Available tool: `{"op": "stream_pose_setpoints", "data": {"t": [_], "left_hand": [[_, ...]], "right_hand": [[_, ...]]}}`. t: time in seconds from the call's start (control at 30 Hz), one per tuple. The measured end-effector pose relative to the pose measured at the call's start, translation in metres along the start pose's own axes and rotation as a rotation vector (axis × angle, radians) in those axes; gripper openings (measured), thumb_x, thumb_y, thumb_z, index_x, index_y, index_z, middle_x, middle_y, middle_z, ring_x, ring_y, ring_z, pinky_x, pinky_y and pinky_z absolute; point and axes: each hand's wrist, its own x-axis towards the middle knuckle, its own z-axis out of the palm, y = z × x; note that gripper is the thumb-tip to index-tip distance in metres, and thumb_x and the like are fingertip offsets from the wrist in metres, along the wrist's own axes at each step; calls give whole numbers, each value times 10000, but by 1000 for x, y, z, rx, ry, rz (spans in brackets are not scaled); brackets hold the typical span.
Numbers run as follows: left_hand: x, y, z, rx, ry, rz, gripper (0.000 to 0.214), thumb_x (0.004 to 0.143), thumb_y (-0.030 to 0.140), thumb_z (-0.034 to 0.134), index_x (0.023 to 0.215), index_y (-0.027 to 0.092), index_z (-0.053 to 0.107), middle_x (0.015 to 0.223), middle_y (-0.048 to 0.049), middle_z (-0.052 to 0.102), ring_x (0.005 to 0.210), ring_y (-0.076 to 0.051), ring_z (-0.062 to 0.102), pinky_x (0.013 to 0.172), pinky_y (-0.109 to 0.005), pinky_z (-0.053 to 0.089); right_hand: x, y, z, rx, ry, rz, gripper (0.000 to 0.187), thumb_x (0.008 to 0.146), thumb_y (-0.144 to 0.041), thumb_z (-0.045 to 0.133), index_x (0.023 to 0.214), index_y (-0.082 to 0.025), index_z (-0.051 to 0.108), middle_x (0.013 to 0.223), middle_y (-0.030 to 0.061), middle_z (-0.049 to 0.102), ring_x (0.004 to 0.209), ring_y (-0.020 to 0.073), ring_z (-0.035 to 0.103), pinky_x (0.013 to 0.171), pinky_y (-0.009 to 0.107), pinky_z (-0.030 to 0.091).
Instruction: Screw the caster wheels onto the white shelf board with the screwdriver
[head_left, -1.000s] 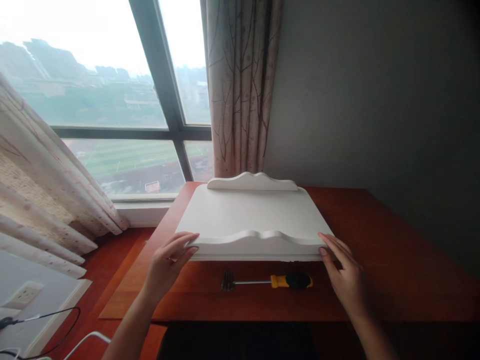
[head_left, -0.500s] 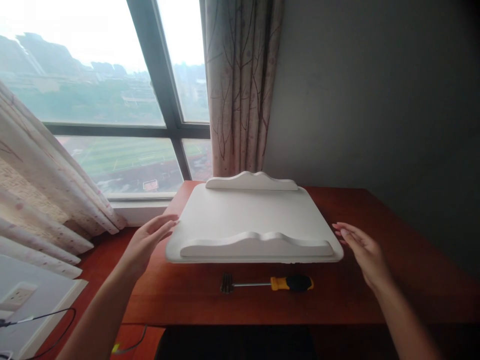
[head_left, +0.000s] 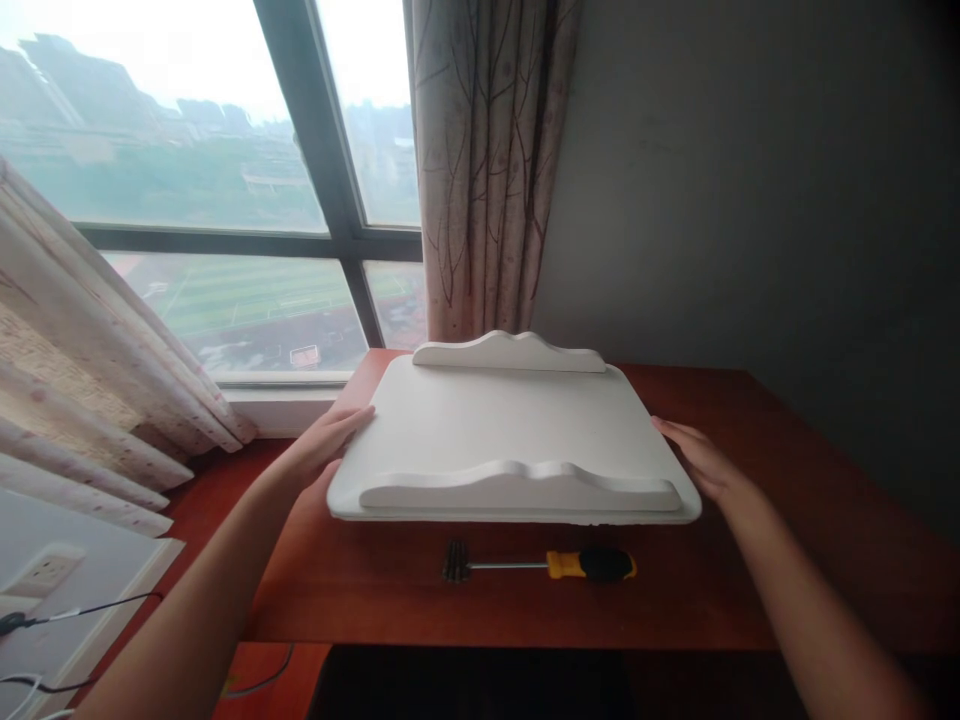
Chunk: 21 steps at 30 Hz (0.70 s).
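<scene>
The white board (head_left: 510, 430) lies flat on the table (head_left: 810, 520), directly between the two hands, and its long axis runs from one hand to the other. The left hand (head_left: 330, 440) is open, and its stretched fingers touch the left edge of the board near the far corner. The right hand (head_left: 701, 462) is also open, with its fingers laid flat along the right edge. Neither hand is closed around the board; I cannot tell if a thumb goes under the edge. Both hands are equally near, each on its own side. On the board stand two wavy rails: the near rail (head_left: 517, 487) on the side toward the person, between the wrists, and the far rail (head_left: 510, 353) beyond the fingertips. A screwdriver (head_left: 555, 565) with a yellow and black handle lies just in front of the board, parallel to it and apart from both hands. Behind the board, the curtain (head_left: 487, 170) and the wall (head_left: 750, 200) are close.
</scene>
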Motion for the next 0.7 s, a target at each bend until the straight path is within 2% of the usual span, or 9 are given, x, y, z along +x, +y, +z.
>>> {"op": "stream_pose_setpoints", "data": {"t": [0.1,0.17,0.27,0.47,0.63,0.7], "left_hand": [[0,4,2,-119,-107,-33,517,747,622,769,959,151,755,879,-103,767,755,-242,724,604,-284,568],[1,7,3,-118,-139,-43,510,738,598,787,973,146,760,884,-114,771,766,-255,729,609,-294,573],[4,8,2,-37,-128,-43,478,702,572,818,938,159,772,872,-100,775,765,-250,720,563,-269,545],[12,7,-3,23,-134,32,475,686,597,815,848,154,762,810,-83,751,721,-242,693,570,-273,520],[21,20,-8,15,-85,159,482,716,598,801,920,164,758,892,-83,745,789,-230,674,638,-273,514],[24,27,-11,27,-45,239,474,734,591,794,937,164,758,869,-72,730,738,-197,641,604,-251,476]], "right_hand": [[-2,-2,0,19,-43,21,294,795,-449,764,978,-219,750,1060,84,788,925,262,756,782,337,623],[-3,-5,0,13,-79,43,306,779,-431,794,987,-210,750,1020,94,792,891,267,760,726,331,627],[-5,-12,2,-6,-120,61,307,751,-398,832,969,-199,750,948,102,794,854,268,762,667,316,622],[-2,-21,2,-39,-149,48,280,708,-386,869,888,-204,755,901,95,795,802,272,762,668,337,629],[6,-24,1,-12,-98,-37,352,704,-441,867,969,-240,752,983,68,795,897,267,758,797,355,632],[9,-28,0,-21,-50,-115,381,722,-477,850,1011,-251,746,1018,59,789,928,250,749,854,347,619]]}}
